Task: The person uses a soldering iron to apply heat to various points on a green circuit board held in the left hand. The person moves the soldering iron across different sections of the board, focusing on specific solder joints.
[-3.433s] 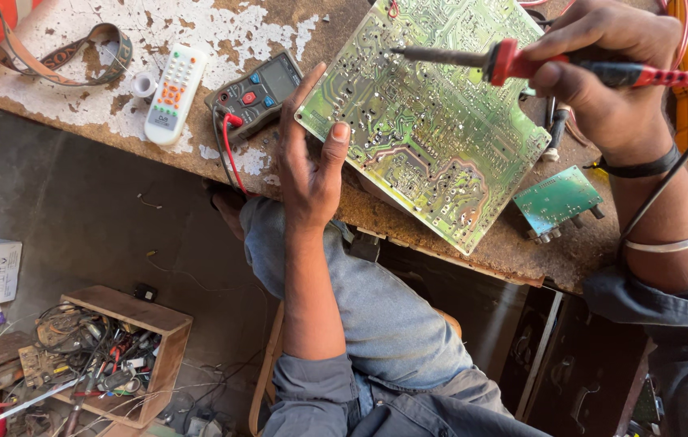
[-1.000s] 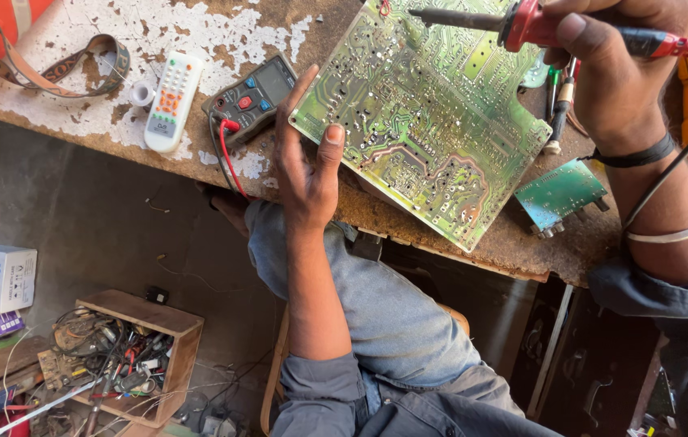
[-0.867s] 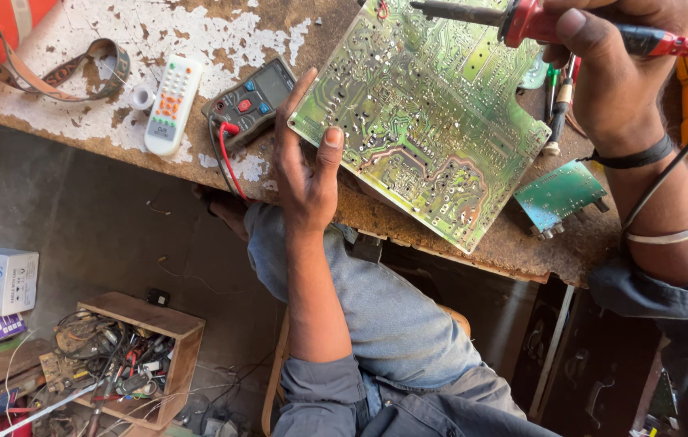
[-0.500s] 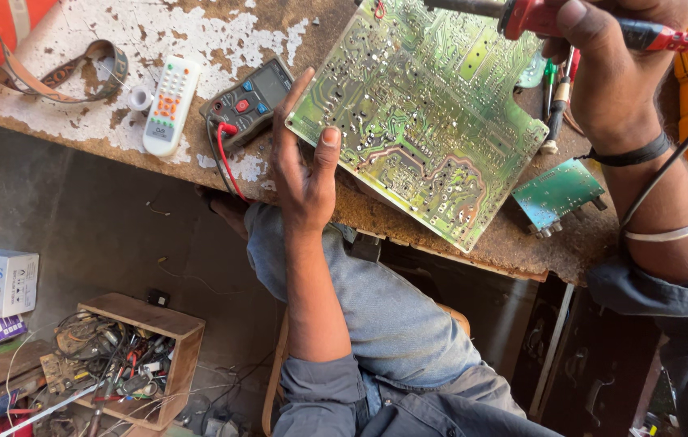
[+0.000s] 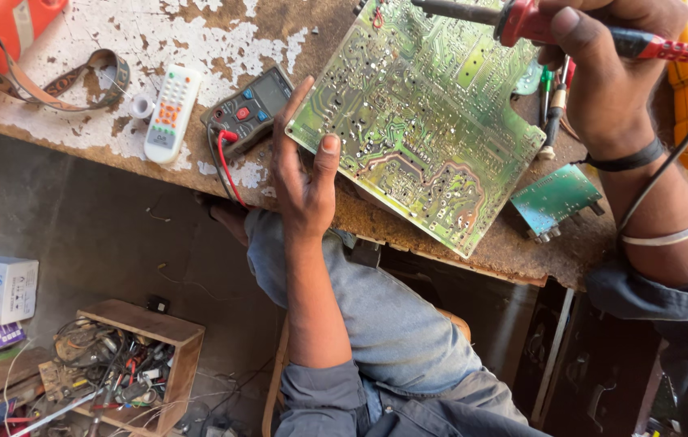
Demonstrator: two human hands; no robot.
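Soldering iron drawn up toward the top edge while the circuit board stays propped on the worktop

Right hand (image 5: pixel 611 73) is closed round the red-handled soldering iron (image 5: pixel 522 18), now higher than seconds ago, its tip off the solder side; left hand (image 5: pixel 303 174) braces the green circuit board (image 5: pixel 425 121) at its 8 o'clock corner, thumb on its face; beyond, multimeter (image 5: pixel 248 109) and white remote (image 5: pixel 171 113) at 9 o'clock, small green board (image 5: pixel 556 198) at 4 o'clock; worktop (image 5: pixel 198 48) crowds the board's edges
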